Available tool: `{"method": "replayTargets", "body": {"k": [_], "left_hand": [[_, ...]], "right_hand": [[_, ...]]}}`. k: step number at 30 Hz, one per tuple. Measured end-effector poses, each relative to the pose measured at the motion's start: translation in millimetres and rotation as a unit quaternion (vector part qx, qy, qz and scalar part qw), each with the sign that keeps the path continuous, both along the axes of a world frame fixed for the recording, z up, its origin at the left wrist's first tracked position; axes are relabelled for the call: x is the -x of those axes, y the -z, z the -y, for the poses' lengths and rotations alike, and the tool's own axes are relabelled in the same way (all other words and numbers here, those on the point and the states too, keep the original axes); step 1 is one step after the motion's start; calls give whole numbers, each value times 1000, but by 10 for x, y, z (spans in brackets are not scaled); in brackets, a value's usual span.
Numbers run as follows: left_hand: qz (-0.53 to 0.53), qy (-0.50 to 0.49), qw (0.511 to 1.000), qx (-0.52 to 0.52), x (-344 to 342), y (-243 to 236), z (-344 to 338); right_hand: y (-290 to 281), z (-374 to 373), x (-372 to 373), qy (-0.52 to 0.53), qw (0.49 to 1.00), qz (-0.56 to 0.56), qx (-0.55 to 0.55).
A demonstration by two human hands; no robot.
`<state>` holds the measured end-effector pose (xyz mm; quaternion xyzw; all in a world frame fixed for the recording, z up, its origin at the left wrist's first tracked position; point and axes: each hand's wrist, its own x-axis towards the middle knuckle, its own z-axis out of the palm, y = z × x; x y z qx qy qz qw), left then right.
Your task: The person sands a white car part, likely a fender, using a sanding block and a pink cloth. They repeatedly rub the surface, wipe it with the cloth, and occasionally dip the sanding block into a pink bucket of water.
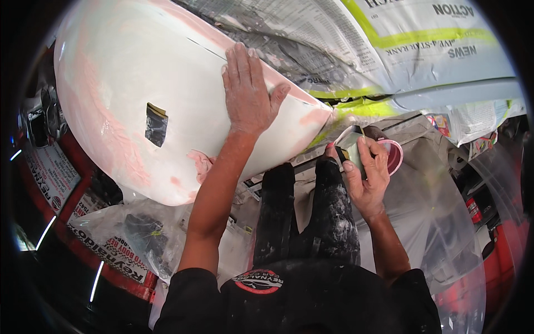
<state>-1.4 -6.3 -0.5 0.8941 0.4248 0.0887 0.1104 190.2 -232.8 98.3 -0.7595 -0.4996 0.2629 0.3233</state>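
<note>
My left hand (248,92) lies flat on a white car body panel (139,67), fingers stretched out near its far edge. Pink patches of filler show along the panel's rim and side. In my right hand (371,175), right of the panel's tip, is a pale sanding block (351,147) with dark, tan-edged sandpaper at its sides. Thumb and fingers grip it, hiding part of it. A dark piece of sandpaper (156,125) rests on the panel, left of my left forearm. Both hands look dusty.
Masking newspaper (295,39) and yellow-green tape (364,107) cover the surface beyond the panel. A pink round container (394,156) is just behind my right hand. Clear plastic sheeting (428,222) hangs at the right. Plastic-wrapped items (146,239) sit at lower left.
</note>
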Motion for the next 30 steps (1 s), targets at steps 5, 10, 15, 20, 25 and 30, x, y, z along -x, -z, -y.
{"method": "replayTargets", "body": {"k": [5, 10, 15, 20, 25, 30], "left_hand": [[-13, 13, 999, 36, -96, 11, 449], [-2, 28, 999, 40, -184, 54, 798], [-5, 31, 998, 59, -256, -9, 963], [-4, 59, 993, 107, -302, -83, 1160], [-27, 97, 986, 133, -206, -104, 1328], [-30, 115, 989, 85, -18, -48, 1080]], "right_hand": [[15, 317, -168, 26, 1000, -9, 8], [19, 523, -284, 32, 999, -14, 12], [43, 684, -343, 41, 999, -28, 17], [37, 801, -414, 45, 998, -34, 19], [44, 881, -491, 49, 998, -40, 23], [89, 983, -532, 56, 997, -48, 36]]}}
